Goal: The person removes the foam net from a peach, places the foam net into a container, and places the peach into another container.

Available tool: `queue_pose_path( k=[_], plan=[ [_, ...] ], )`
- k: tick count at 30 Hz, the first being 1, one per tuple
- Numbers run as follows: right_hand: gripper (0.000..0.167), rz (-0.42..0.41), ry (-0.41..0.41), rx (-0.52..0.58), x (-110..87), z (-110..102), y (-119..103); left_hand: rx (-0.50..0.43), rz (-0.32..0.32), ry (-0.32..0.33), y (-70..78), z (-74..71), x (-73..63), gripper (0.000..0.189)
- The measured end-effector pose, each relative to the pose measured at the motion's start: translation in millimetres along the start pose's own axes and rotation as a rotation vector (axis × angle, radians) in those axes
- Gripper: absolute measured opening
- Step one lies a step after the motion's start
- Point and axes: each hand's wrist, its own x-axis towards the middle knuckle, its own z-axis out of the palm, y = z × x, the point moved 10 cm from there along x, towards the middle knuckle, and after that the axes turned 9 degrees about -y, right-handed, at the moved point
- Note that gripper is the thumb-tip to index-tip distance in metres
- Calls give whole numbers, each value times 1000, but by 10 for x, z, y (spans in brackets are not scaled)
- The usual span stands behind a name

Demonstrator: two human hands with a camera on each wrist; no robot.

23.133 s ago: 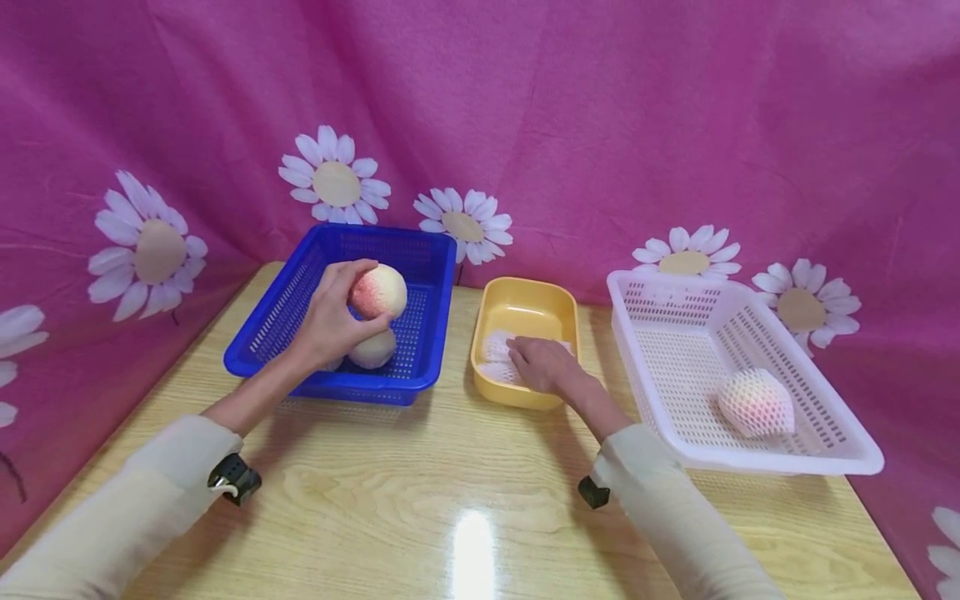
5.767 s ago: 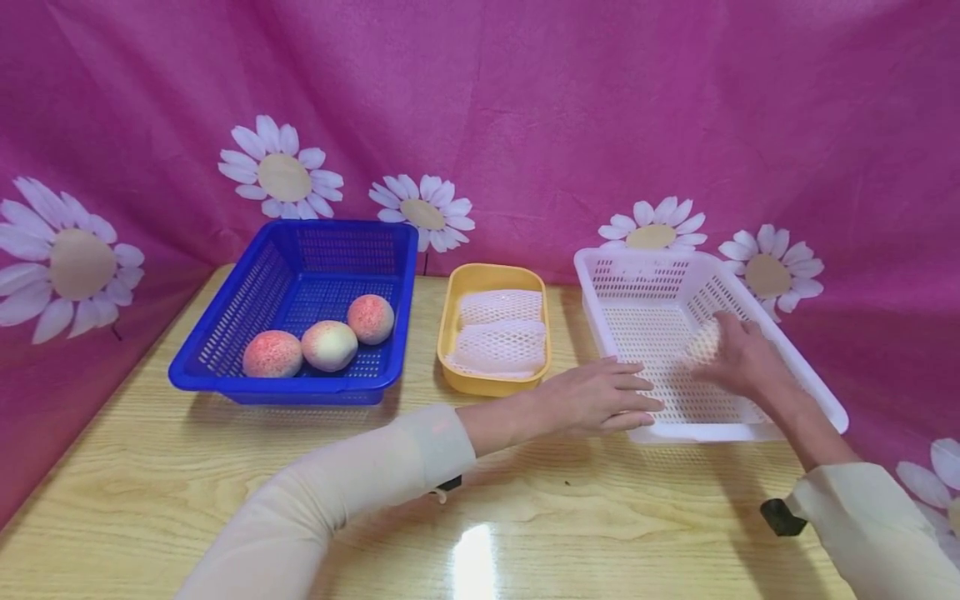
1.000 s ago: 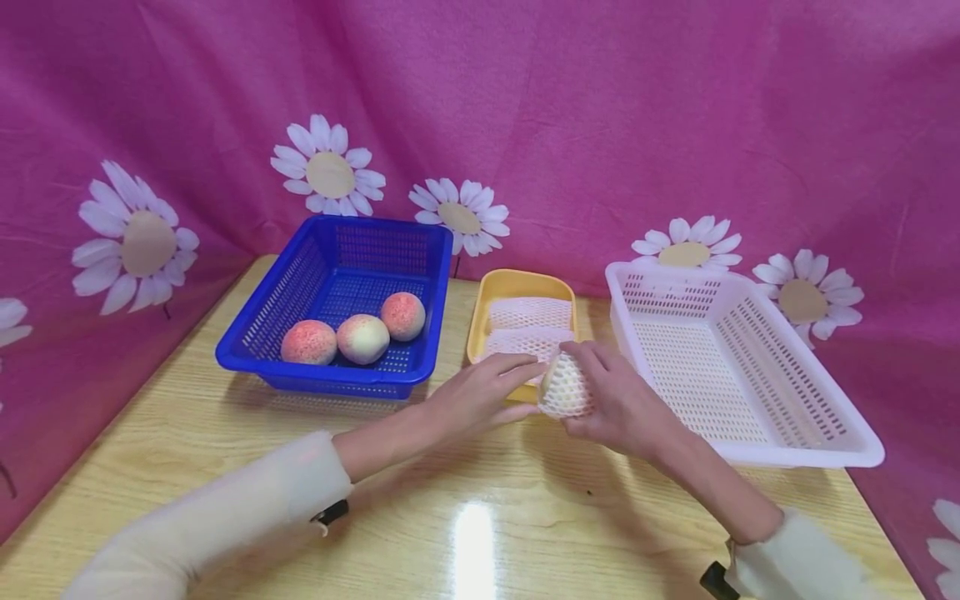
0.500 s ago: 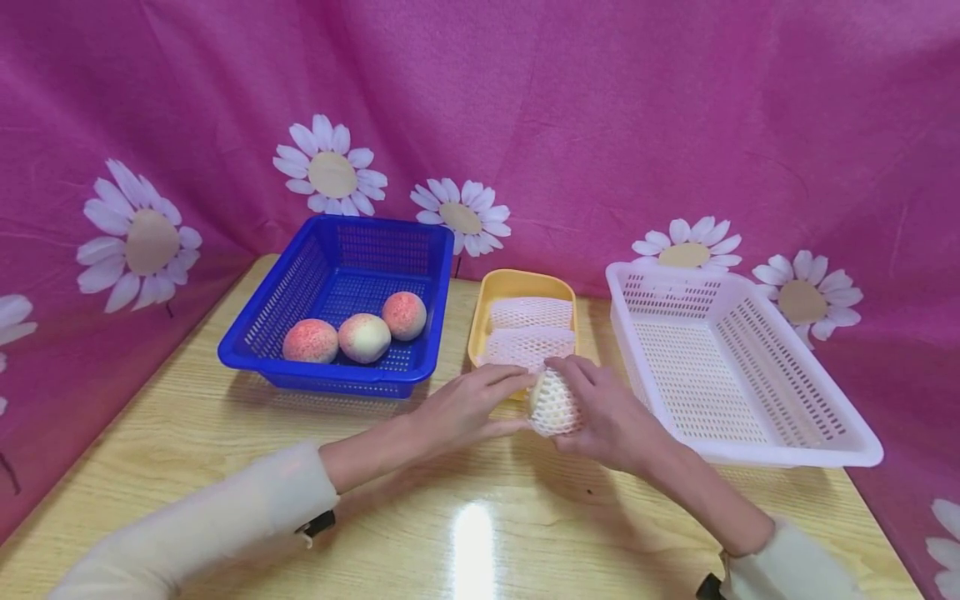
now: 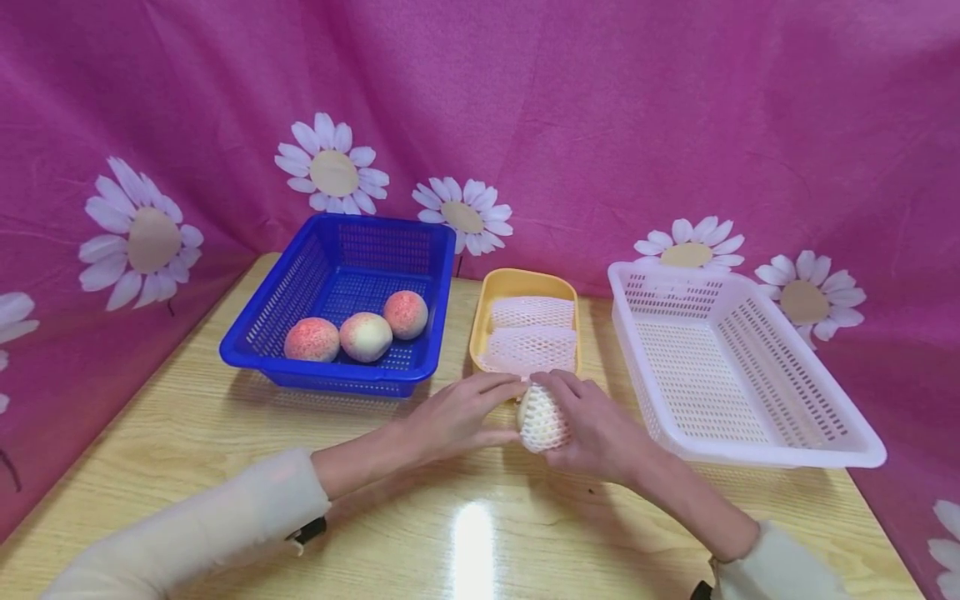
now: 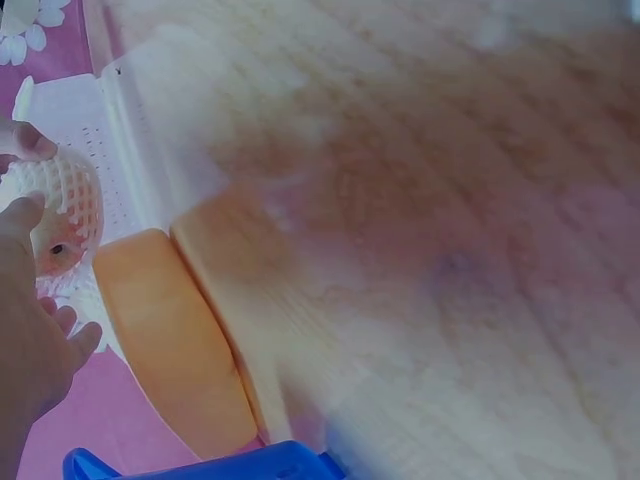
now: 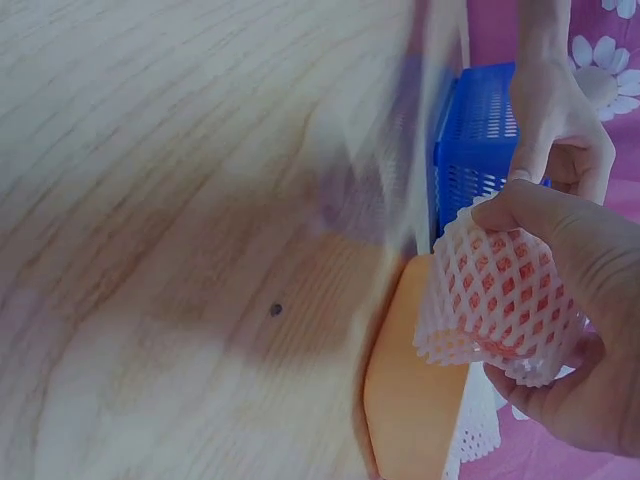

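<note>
In front of the yellow container, my right hand (image 5: 600,425) grips a peach (image 5: 542,418) in a white foam net sleeve. My left hand (image 5: 450,417) reaches the left side of this peach, fingertips at its upper edge and thumb at its lower edge. In the left wrist view, the peach's bare end with a dark dot (image 6: 57,249) shows beyond the net. The right wrist view shows red skin through the mesh of the sleeve (image 7: 500,290), with the right thumb and fingers round it.
Two foam net sleeves (image 5: 528,348) lie in the yellow container (image 5: 480,321). Three peaches (image 5: 366,337) sit along the near side of the blue basket (image 5: 277,371). A white basket (image 5: 780,454) stands on the right. A flowered pink cloth (image 5: 570,125) hangs behind the table (image 5: 405,517).
The netted peach was under my right hand in the white basket several seconds ago. Over the last second both hands moved it left and nearer, and the left fingers closed in on its side.
</note>
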Motion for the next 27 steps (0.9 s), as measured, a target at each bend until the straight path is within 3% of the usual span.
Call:
queue_pose_path(
  k=[5, 11, 18, 27],
  plan=[
    [91, 13, -32, 18, -13, 109, -1, -12, -8, -9, -18, 29, -46, 61],
    [93, 30, -79, 67, -19, 233, -5, -4, -62, -63, -50, 116, -105, 63],
    [92, 3, -65, 80, -12, 291, -25, 9, -110, -110, -92, 213, -175, 65],
    [93, -27, -68, 89, 0, 356, -44, 20, -111, -103, -109, 256, -237, 65]
  ],
)
